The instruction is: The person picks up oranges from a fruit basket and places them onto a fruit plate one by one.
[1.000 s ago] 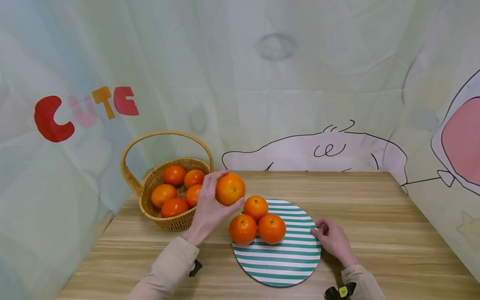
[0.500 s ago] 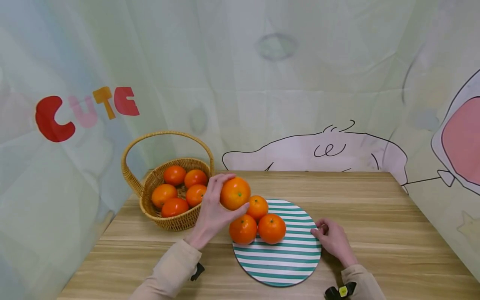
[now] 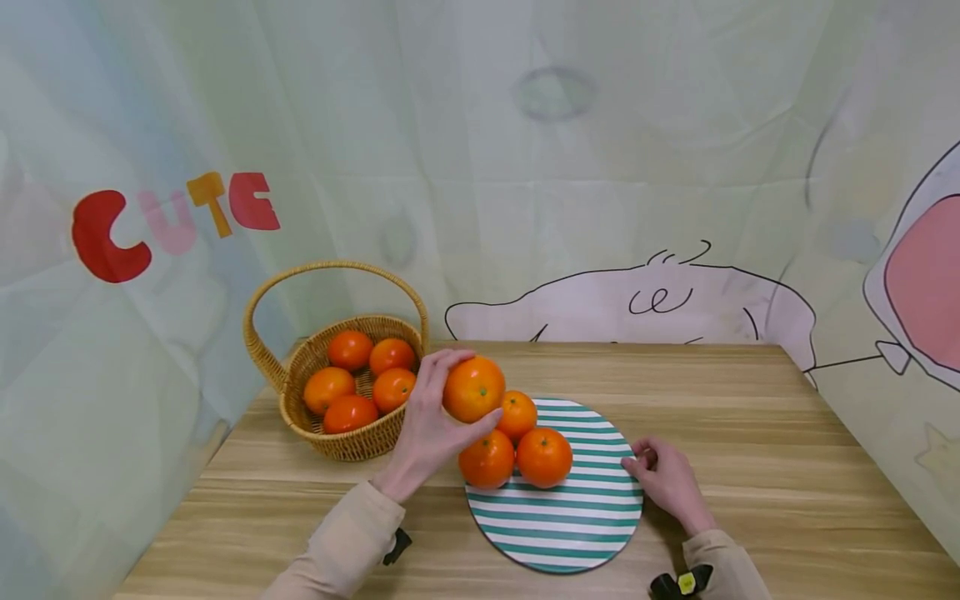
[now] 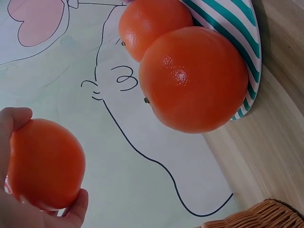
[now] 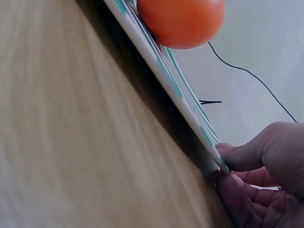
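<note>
My left hand holds an orange between curled fingers and thumb, above the left side of a round green-and-white striped board. The left wrist view shows the same orange with fingers around it. Three oranges sit close together on the board: one at the back, one at the left and one at the right. My right hand pinches the board's right edge. In the right wrist view the thumb lies on top of that rim, with fingers beneath it.
On the left stands a wicker basket with a tall arched handle, and several oranges lie in it. The wooden table ends at a printed curtain behind and at both sides.
The left hand has moved a little to the right and down with its orange, from beside the basket to over the board's left edge. The right hand and board stay still.
</note>
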`<action>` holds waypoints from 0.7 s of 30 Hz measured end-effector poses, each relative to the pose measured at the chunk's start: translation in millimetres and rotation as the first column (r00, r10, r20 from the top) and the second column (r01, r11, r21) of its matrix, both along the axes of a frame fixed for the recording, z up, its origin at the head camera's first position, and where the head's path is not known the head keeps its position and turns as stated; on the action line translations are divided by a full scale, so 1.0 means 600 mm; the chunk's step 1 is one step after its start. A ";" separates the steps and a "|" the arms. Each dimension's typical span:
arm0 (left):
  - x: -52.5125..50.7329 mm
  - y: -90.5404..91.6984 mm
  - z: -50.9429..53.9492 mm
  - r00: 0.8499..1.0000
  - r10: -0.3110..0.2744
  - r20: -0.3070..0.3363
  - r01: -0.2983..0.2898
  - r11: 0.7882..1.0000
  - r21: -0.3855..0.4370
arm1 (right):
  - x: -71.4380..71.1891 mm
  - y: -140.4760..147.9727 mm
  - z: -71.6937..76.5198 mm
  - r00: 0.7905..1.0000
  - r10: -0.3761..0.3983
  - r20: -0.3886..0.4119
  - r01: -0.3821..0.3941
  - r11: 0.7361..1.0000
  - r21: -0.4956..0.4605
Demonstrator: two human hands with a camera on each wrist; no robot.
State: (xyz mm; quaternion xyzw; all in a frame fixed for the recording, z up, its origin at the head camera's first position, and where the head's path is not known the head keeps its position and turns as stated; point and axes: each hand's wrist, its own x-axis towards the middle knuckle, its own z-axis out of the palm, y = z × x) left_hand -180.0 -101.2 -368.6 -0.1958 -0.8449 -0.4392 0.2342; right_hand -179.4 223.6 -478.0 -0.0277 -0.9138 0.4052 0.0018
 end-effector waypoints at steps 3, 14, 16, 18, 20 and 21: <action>0.001 0.001 -0.001 1.000 0.000 0.003 0.000 1.000 -0.001 | 0.000 0.000 0.000 1.000 -0.001 0.002 0.001 1.000 -0.002; 0.002 0.006 -0.003 1.000 0.002 0.021 -0.002 1.000 -0.005 | 0.000 0.001 -0.001 1.000 0.002 -0.004 -0.002 1.000 0.001; 0.002 0.007 -0.004 1.000 -0.001 0.017 0.001 1.000 -0.004 | 0.000 0.001 -0.002 1.000 0.003 -0.006 -0.003 1.000 0.000; 0.002 0.008 -0.006 1.000 -0.007 0.014 0.007 1.000 0.001 | 0.000 0.001 -0.002 1.000 0.000 -0.006 0.000 1.000 -0.001; 0.003 0.008 -0.008 1.000 -0.012 0.013 0.012 1.000 0.005 | 0.000 0.001 -0.003 1.000 -0.002 -0.008 0.002 1.000 0.000; 0.003 0.008 -0.008 1.000 -0.014 0.013 0.014 1.000 0.007 | 0.000 0.001 -0.003 1.000 -0.003 -0.009 0.003 1.000 -0.001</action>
